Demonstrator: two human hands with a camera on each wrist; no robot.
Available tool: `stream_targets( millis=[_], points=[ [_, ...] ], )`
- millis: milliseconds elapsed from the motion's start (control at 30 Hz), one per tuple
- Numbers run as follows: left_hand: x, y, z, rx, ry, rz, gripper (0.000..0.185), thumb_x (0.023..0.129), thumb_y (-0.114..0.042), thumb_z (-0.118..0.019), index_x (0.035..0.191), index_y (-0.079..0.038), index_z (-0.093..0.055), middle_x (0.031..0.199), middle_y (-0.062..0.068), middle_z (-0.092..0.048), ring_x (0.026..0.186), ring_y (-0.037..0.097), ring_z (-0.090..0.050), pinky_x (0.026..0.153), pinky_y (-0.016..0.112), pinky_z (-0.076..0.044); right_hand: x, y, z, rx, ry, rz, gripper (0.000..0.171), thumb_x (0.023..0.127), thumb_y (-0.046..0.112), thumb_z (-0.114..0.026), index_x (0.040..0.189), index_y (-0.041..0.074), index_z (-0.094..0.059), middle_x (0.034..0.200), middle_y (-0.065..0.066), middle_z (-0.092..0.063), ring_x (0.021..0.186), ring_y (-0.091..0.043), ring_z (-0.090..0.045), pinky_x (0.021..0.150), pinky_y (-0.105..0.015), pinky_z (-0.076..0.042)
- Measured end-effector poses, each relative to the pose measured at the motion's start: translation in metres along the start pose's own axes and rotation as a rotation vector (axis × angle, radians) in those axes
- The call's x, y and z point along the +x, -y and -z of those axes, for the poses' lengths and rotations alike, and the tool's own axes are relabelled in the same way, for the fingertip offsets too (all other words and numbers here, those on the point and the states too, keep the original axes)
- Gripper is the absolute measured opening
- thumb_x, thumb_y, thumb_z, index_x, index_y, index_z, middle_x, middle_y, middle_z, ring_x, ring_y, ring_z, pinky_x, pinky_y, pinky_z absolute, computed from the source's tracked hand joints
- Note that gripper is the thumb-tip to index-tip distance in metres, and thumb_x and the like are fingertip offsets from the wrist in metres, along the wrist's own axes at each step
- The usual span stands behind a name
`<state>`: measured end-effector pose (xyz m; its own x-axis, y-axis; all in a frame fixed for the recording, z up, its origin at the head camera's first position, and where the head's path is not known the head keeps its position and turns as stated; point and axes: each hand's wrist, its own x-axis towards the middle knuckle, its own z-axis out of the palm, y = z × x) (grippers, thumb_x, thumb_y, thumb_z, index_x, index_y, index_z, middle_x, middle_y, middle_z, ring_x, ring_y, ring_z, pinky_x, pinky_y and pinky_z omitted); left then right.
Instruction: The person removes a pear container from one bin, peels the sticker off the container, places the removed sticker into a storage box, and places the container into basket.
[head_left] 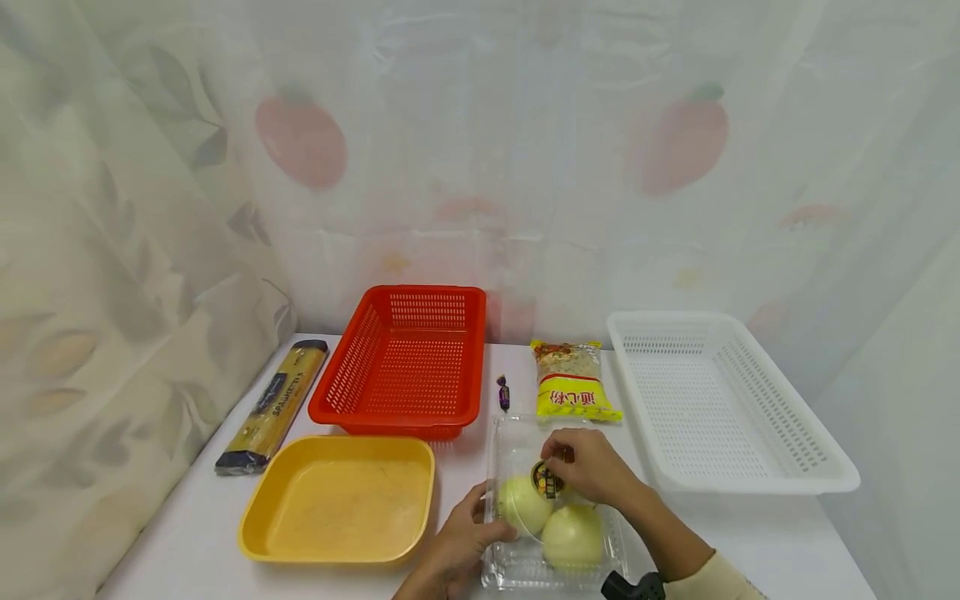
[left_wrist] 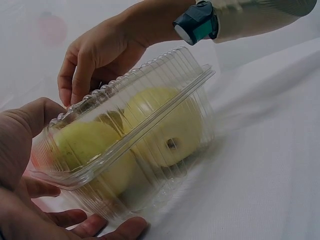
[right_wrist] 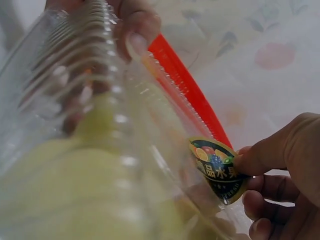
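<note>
A clear plastic clamshell box [head_left: 517, 573] with pale yellow-green round fruits [head_left: 573, 537] inside sits at the table's front. My left hand [head_left: 467, 540] grips its left side, thumb on the lid and fingers low along the wall, as the left wrist view shows. On the lid is a round black and gold fruit sticker [right_wrist: 217, 167] with printed fruit and characters. My right hand [head_left: 592, 465] pinches the sticker's edge between thumb and index finger. How much of the sticker is stuck down, I cannot tell.
Left of the box stand a yellow tray [head_left: 337, 553] and a red basket [head_left: 397, 412], with a spaghetti pack [head_left: 281, 404] beyond them. Behind it lie a small purple-wrapped candy [head_left: 503, 394] and a yellow pasta bag [head_left: 573, 392]. A white basket [head_left: 765, 485] is at right.
</note>
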<state>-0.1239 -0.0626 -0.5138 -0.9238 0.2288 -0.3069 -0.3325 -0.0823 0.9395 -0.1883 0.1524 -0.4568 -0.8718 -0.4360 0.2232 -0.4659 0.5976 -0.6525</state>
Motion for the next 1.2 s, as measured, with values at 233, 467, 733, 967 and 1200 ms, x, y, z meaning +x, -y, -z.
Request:
stream_targets(
  millis=[233, 467, 733, 967, 1200],
  points=[
    [0.000, 0.000, 0.000, 0.009, -0.007, -0.002, 0.087, 0.068, 0.001, -0.070, 0.147, 0.000, -0.032, 0.123, 0.019, -0.051, 0.099, 0.027, -0.055, 0.079, 0.040, -0.050, -0.003, -0.004, 0.005, 0.099, -0.012, -0.038, 0.011, 0.083, 0.001, -0.068, 0.081, 0.012, -0.067, 0.073, 0.010, -0.059, 0.065, -0.007, -0.054, 0.059, -0.026, -0.048],
    [0.000, 0.001, 0.000, -0.012, 0.005, -0.003, 0.085, 0.069, 0.002, -0.068, 0.146, -0.001, -0.033, 0.121, 0.017, -0.052, 0.096, 0.027, -0.056, 0.077, 0.041, -0.051, -0.011, -0.005, 0.003, 0.286, -0.059, -0.124, 0.005, 0.083, 0.002, -0.070, 0.085, 0.007, -0.070, 0.077, 0.003, -0.064, 0.062, -0.011, -0.055, 0.054, -0.026, -0.048],
    [0.001, -0.001, 0.000, 0.007, -0.001, 0.023, 0.084, 0.070, 0.001, -0.069, 0.146, -0.001, -0.035, 0.121, 0.017, -0.053, 0.097, 0.027, -0.056, 0.078, 0.041, -0.051, -0.019, 0.002, -0.001, 0.605, -0.155, -0.284, 0.009, 0.083, 0.002, -0.072, 0.088, -0.004, -0.066, 0.080, -0.013, -0.062, 0.055, -0.014, -0.053, 0.049, -0.024, -0.046],
    [0.000, 0.000, 0.002, -0.003, 0.013, 0.010, 0.085, 0.070, 0.001, -0.069, 0.147, -0.001, -0.033, 0.121, 0.018, -0.052, 0.096, 0.027, -0.056, 0.078, 0.043, -0.052, -0.028, 0.011, -0.007, 0.768, -0.284, -0.381, 0.012, 0.083, -0.001, -0.070, 0.090, -0.009, -0.064, 0.082, -0.017, -0.061, 0.059, -0.018, -0.056, 0.051, -0.027, -0.050],
    [0.001, -0.001, 0.002, -0.002, 0.016, 0.037, 0.084, 0.072, 0.001, -0.070, 0.147, -0.002, -0.032, 0.123, 0.018, -0.051, 0.098, 0.028, -0.055, 0.079, 0.046, -0.052, -0.035, 0.015, -0.012, 0.848, -0.388, -0.421, 0.009, 0.083, -0.003, -0.071, 0.088, -0.007, -0.065, 0.081, -0.019, -0.061, 0.061, -0.022, -0.058, 0.052, -0.029, -0.053]
  ],
)
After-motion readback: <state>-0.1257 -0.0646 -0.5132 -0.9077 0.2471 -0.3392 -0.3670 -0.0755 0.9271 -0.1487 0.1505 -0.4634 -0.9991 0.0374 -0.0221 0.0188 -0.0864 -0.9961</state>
